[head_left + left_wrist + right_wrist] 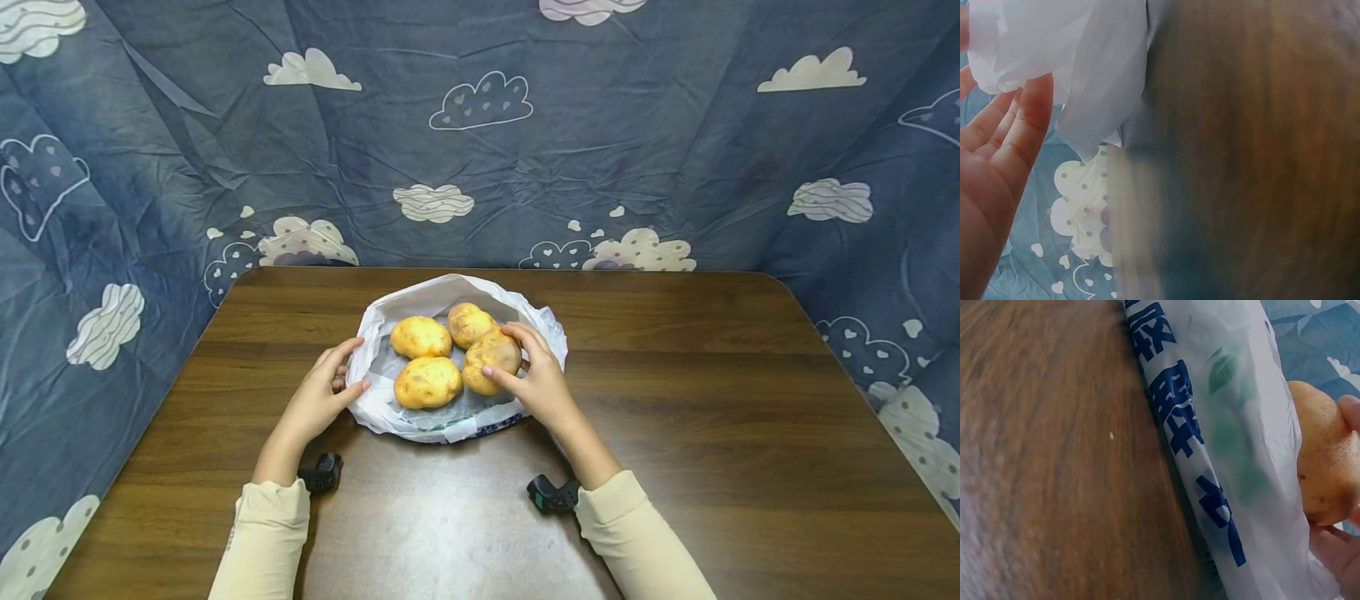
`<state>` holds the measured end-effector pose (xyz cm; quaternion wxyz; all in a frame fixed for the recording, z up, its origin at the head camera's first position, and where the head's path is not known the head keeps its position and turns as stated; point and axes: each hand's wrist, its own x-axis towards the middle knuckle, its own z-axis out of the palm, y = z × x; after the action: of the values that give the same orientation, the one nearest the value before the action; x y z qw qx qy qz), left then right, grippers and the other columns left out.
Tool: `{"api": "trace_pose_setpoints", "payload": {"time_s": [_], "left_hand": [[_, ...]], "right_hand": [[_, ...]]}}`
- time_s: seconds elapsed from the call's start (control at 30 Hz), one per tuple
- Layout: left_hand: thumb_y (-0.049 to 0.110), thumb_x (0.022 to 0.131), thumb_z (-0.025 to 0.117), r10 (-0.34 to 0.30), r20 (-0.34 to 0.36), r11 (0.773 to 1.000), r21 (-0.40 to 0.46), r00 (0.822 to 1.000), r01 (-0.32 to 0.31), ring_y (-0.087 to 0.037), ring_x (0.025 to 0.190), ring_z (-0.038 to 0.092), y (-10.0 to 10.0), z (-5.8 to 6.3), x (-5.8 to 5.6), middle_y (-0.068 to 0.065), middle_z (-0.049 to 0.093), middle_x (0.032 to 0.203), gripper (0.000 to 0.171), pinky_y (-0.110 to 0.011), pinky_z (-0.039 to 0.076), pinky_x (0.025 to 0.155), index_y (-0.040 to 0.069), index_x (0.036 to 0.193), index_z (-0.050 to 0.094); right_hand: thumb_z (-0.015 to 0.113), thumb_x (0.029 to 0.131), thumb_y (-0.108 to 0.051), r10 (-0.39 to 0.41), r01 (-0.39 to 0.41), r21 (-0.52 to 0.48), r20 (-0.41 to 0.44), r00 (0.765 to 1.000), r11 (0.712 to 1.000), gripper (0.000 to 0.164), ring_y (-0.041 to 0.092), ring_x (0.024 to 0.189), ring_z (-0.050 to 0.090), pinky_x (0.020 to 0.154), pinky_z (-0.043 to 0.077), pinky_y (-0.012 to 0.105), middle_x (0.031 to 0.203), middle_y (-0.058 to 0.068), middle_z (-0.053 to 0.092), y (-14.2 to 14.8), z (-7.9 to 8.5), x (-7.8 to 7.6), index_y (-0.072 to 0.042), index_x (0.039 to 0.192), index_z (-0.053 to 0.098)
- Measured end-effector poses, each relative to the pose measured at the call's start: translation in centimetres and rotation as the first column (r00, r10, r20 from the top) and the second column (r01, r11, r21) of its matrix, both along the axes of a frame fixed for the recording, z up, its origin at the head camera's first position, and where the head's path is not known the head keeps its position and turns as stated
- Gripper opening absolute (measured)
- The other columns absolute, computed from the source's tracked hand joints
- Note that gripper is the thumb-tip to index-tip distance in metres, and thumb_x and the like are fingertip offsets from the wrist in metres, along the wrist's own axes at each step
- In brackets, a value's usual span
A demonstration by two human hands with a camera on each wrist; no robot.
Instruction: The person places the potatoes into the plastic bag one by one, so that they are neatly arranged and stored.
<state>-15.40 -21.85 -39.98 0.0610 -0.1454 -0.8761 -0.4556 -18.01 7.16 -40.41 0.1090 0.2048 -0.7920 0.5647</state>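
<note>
A white plastic bag [551, 325] lies wide open on the wooden table, with several yellow potatoes at its mouth. My right hand [542, 379] holds the front right potato [487, 367] between thumb and fingers, over the bag's right side. The right wrist view shows this potato [1322, 456] just beyond the bag's side. At the bag's left rim, my left hand [318, 396] touches the plastic with thumb and fingers spread apart. Its fingers [1029, 119] look fairly straight against the bag [1104, 69]. Other potatoes [427, 383] sit inside, left of and behind the held one.
The brown wooden table [712, 400] extends to both sides of the bag. A blue cloth with cloud prints [480, 167] hangs behind its far edge. Black wrist devices [553, 495] are worn on both wrists. Dark blue characters are printed along the bag's near side.
</note>
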Motion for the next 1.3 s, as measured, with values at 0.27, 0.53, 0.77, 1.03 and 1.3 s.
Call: {"api": "trace_pose_setpoints", "payload": {"time_s": [0.27, 0.53, 0.77, 1.03, 1.3], "left_hand": [[-0.007, 0.080, 0.062, 0.002, 0.000, 1.000, -0.007, 1.000, -0.002, -0.042, 0.095, 0.049, 0.1, 0.1, 0.0, -0.029, 0.043, 0.114, 0.055, -0.049, 0.045, 0.079, -0.009, 0.129, 0.037], [-0.008, 0.080, 0.062, 0.003, 0.004, 1.000, -0.011, 1.000, -0.003, -0.041, 0.095, 0.049, 0.1, 0.1, 0.1, -0.029, 0.043, 0.115, 0.055, -0.049, 0.045, 0.079, -0.009, 0.129, 0.037], [-0.007, 0.081, 0.061, 0.004, 0.015, 1.000, -0.010, 1.000, -0.003, -0.042, 0.096, 0.049, 0.0, 0.1, 0.1, -0.029, 0.041, 0.117, 0.055, -0.049, 0.045, 0.080, -0.008, 0.129, 0.036], [-0.008, 0.081, 0.060, 0.014, 0.015, 1.000, -0.020, 1.000, -0.013, -0.042, 0.096, 0.048, 0.0, 0.2, 0.2, -0.029, 0.041, 0.116, 0.054, -0.050, 0.044, 0.081, -0.009, 0.129, 0.037], [-0.007, 0.080, 0.061, 0.011, 0.006, 1.000, -0.021, 1.000, -0.011, -0.042, 0.096, 0.049, 0.0, 0.0, 0.1, -0.029, 0.042, 0.115, 0.054, -0.050, 0.045, 0.080, -0.009, 0.129, 0.037]], "right_hand": [[0.078, 0.069, -0.017, -0.051, 0.054, 0.148, -0.022, 0.998, 0.987, 0.057, 0.021, 0.113, 0.042, 0.095, 0.036, 0.037, 0.120, 0.011, 0.048, 0.8, -4.0, -2.2, 0.001, 0.116, 0.052], [0.077, 0.071, -0.021, -0.043, 0.040, 0.205, 0.014, 0.999, 0.978, 0.057, 0.021, 0.114, 0.042, 0.098, 0.032, 0.037, 0.121, 0.011, 0.047, 0.9, -4.3, -2.1, -0.002, 0.118, 0.051], [0.077, 0.071, -0.018, -0.026, 0.025, 0.230, 0.002, 1.000, 0.973, 0.057, 0.022, 0.115, 0.040, 0.099, 0.030, 0.037, 0.121, 0.012, 0.047, 0.9, -4.5, -2.2, -0.001, 0.119, 0.050], [0.075, 0.074, -0.018, -0.003, 0.006, 0.235, -0.010, 1.000, 0.972, 0.055, 0.022, 0.116, 0.040, 0.100, 0.029, 0.036, 0.122, 0.012, 0.047, 1.0, -4.5, -2.3, -0.001, 0.119, 0.050], [0.070, 0.079, -0.018, 0.000, 0.008, 0.228, -0.035, 0.999, 0.974, 0.047, 0.022, 0.115, 0.041, 0.100, 0.029, 0.036, 0.121, 0.012, 0.048, 1.2, -4.4, -2.3, -0.001, 0.118, 0.051]]}}
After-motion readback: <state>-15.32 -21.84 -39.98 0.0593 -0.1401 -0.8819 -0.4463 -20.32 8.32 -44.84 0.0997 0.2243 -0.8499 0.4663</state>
